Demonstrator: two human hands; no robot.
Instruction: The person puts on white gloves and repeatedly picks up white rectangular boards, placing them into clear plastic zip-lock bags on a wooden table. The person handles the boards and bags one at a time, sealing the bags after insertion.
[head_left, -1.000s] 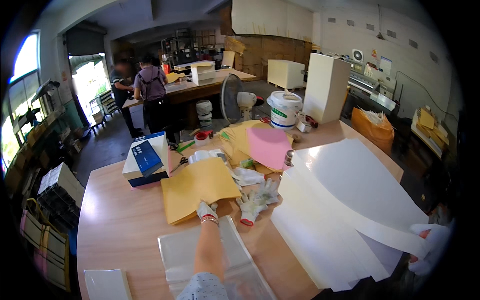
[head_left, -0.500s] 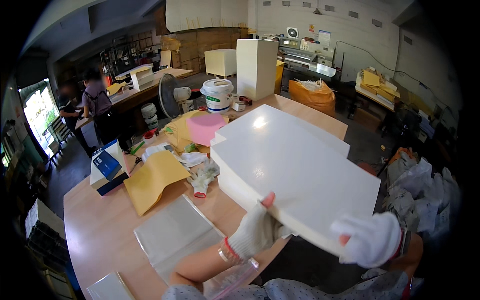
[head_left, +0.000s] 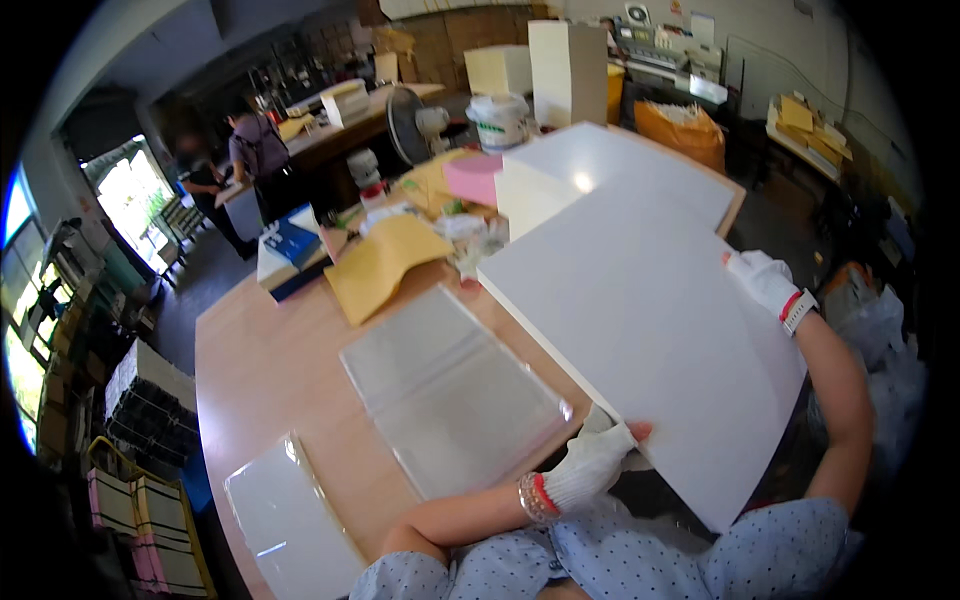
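A thick stack of large white sheets lies slanted before me, its near corner jutting past the table edge. My left hand, in a white knit glove with bare thumb tip, grips its near left edge, thumb on top and fingers hidden beneath. At the far right edge my right hand, gloved too, holds the stack with its fingers on the rim. Behind it stands another white paper stack. Left of my left hand, flat clear plastic sleeves lie on the table, and a plastic-wrapped white pack sits nearer.
The wooden table also bears a curved yellow sheet, a blue box on a pile, a pink sheet, a white bucket and a tall white block. Two people stand far left. Plastic bags lie at right.
The upper sheets have come toward me and turned, apart from the stack behind. My right hand has moved from the near edge to the far right edge. The view has shifted left.
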